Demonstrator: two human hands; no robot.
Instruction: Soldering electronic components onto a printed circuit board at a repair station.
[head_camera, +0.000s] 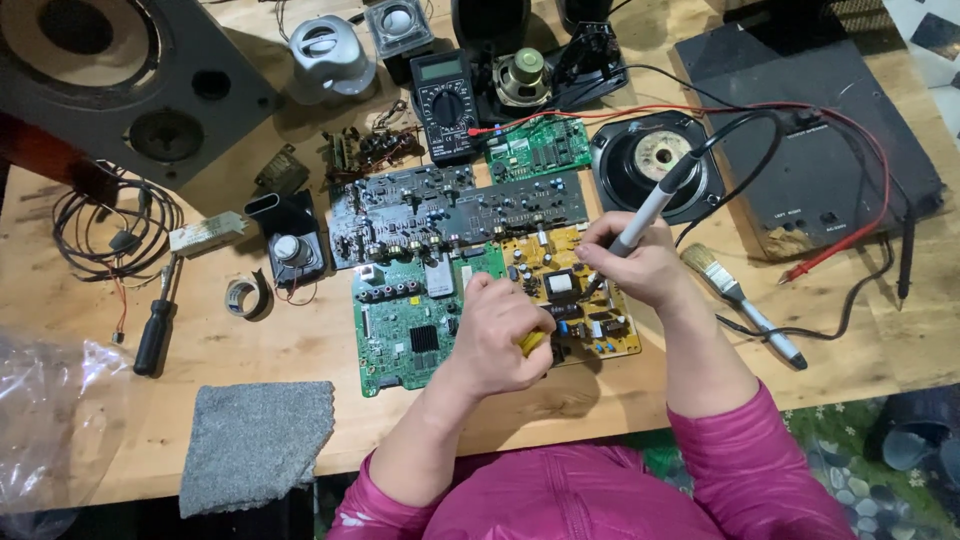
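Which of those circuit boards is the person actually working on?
The yellow board: the right hand holds a soldering iron onto it; the green and grey boards lie untouched.

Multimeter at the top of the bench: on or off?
Cannot tell. The multimeter lies flat, its display looks blank grey, but the dial setting is too small to read.

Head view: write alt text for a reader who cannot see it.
A person's right hand holds a grey soldering iron tip-down on a yellow circuit board, while the left hand grips a yellow-handled tool beside it. Around them on the wooden table lie a green circuit board, multimeter, speakers, screwdriver, brush and grey cloth.
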